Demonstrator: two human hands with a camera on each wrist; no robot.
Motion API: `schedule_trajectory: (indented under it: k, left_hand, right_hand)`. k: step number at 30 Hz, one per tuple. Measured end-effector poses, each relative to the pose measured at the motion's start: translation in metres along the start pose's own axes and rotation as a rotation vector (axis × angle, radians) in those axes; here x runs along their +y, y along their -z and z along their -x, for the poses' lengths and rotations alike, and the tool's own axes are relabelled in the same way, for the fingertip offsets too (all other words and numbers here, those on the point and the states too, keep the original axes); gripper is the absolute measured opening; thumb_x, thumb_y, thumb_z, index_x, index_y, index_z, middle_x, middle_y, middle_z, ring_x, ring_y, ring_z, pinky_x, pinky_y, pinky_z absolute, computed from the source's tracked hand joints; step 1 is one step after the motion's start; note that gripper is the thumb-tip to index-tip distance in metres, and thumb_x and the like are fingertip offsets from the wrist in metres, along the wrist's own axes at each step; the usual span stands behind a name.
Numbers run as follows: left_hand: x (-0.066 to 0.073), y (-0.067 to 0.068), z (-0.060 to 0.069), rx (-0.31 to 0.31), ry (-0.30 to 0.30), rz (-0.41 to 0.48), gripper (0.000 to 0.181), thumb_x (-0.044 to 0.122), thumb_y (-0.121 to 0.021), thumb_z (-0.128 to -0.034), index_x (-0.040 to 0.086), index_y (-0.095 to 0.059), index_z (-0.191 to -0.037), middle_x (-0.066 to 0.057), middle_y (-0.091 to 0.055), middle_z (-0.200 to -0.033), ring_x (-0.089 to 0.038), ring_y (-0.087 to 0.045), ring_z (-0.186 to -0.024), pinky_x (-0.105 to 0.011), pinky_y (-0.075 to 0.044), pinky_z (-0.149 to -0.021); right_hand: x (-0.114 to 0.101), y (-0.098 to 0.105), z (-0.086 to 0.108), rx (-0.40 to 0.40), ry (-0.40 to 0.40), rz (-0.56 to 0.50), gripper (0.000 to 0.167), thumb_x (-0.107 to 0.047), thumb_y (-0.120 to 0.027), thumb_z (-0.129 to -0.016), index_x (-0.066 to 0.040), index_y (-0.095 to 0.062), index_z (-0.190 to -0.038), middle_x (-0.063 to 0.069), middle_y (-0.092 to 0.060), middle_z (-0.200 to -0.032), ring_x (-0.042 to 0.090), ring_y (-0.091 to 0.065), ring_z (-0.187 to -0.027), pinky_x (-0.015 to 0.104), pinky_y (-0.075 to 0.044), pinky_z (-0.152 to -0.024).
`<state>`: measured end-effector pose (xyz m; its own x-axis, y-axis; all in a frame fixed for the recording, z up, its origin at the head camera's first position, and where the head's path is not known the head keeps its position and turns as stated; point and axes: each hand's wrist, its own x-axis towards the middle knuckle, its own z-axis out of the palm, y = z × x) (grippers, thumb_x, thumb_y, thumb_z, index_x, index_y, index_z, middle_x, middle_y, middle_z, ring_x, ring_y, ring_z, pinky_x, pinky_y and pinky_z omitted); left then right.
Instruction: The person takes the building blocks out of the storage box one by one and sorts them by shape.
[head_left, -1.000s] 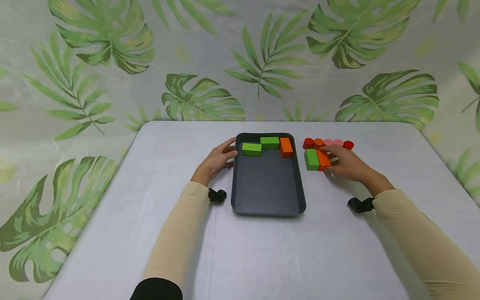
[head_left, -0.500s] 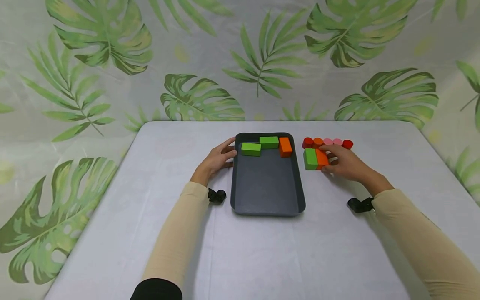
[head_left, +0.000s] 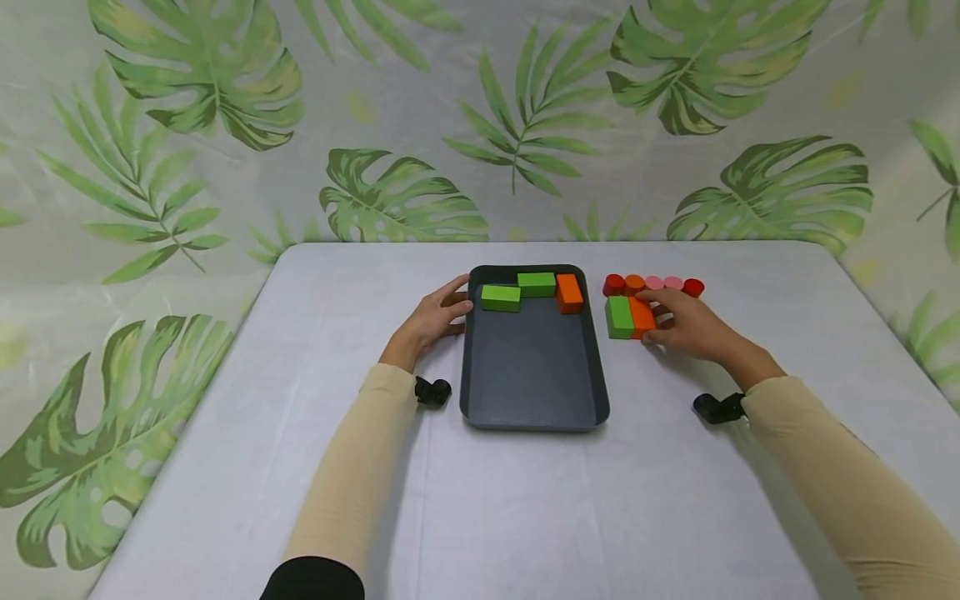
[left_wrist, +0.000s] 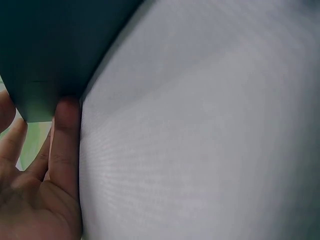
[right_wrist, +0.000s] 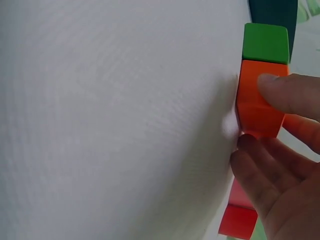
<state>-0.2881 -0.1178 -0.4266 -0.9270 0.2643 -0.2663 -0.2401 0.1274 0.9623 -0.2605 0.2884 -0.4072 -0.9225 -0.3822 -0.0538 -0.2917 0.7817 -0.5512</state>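
Observation:
My left hand (head_left: pixel 429 321) lies against the left side of the dark grey tray (head_left: pixel 534 392), its fingers and thumb touching the rim. The left wrist view shows straight fingers (left_wrist: pixel 65 145) meeting the tray wall (left_wrist: pixel 45 55). Between thumb and index finger, my right hand (head_left: pixel 693 325) pinches an orange block (head_left: pixel 642 318) by its near and far ends. That block stands on the table right of the tray, side by side with a green block (head_left: pixel 618 318). Inside the tray's far end are two green blocks (head_left: pixel 500 298) (head_left: pixel 536 284) and an orange block (head_left: pixel 569 293).
Just behind the right hand runs a row of small cylinders: a red one (head_left: pixel 613 285), an orange one (head_left: pixel 633 285), two pink ones (head_left: pixel 654 282) (head_left: pixel 673 283) and another red one (head_left: pixel 693 287). A white cloth (head_left: pixel 517 508) covers the table. Leaf-patterned fabric hangs behind it.
The orange block under my right hand and the green block beside it have shifted very slightly left. Both hands keep their places, and the head view has drifted a little.

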Motion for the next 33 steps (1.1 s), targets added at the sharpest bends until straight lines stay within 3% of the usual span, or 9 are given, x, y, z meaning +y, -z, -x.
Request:
schedule_trajectory:
  k: [7, 15, 21, 26, 33]
  left_hand:
    - [0.0, 0.0, 0.0, -0.002, -0.005, -0.004, 0.06, 0.014, -0.054, -0.1027, 0.033, -0.033, -0.156, -0.01, -0.038, -0.159, -0.028, -0.048, -0.139, -0.047, -0.045, -0.113]
    - [0.0, 0.0, 0.0, -0.002, -0.001, -0.002, 0.061, 0.014, -0.054, -0.1027, 0.034, -0.032, -0.156, -0.01, -0.038, -0.159, -0.027, -0.049, -0.138, -0.046, -0.045, -0.112]
    - [0.001, 0.0, -0.001, 0.004, 0.002, -0.007, 0.06, 0.015, -0.055, -0.1024, 0.035, -0.033, -0.155, -0.009, -0.039, -0.158, -0.026, -0.05, -0.137, -0.046, -0.046, -0.112]
    - [0.002, 0.001, -0.001, 0.004, 0.0, -0.012, 0.061, 0.015, -0.055, -0.1026, 0.034, -0.032, -0.156, -0.01, -0.038, -0.159, -0.027, -0.05, -0.138, -0.046, -0.045, -0.112]
    - [0.001, 0.0, 0.0, -0.003, -0.003, -0.009, 0.061, 0.015, -0.055, -0.1025, 0.034, -0.033, -0.155, -0.009, -0.039, -0.159, -0.027, -0.05, -0.138, -0.047, -0.045, -0.112]
  right_hand:
    - [-0.003, 0.002, 0.003, -0.003, -0.014, 0.007, 0.065, -0.003, -0.07, -0.087, 0.007, -0.041, -0.144, 0.029, -0.047, -0.141, 0.047, -0.056, -0.121, 0.057, -0.052, -0.098]
    - [-0.009, 0.007, 0.009, 0.011, 0.001, 0.091, 0.063, -0.008, -0.071, -0.088, 0.003, -0.044, -0.144, 0.027, -0.049, -0.141, 0.046, -0.057, -0.119, 0.061, -0.051, -0.098]
    - [-0.02, 0.02, 0.013, 0.106, 0.056, 0.177, 0.054, -0.006, -0.07, -0.089, 0.004, -0.051, -0.138, 0.026, -0.059, -0.127, 0.041, -0.058, -0.112, 0.06, -0.05, -0.098]
    - [-0.046, 0.029, 0.001, 0.143, 0.159, 0.189, 0.044, -0.001, -0.068, -0.088, 0.005, -0.059, -0.13, 0.025, -0.064, -0.121, 0.039, -0.06, -0.107, 0.057, -0.051, -0.095]
    - [-0.09, 0.025, -0.027, 0.029, 0.215, 0.183, 0.042, -0.004, -0.067, -0.091, 0.001, -0.06, -0.131, 0.021, -0.063, -0.127, 0.038, -0.058, -0.115, 0.055, -0.049, -0.1]
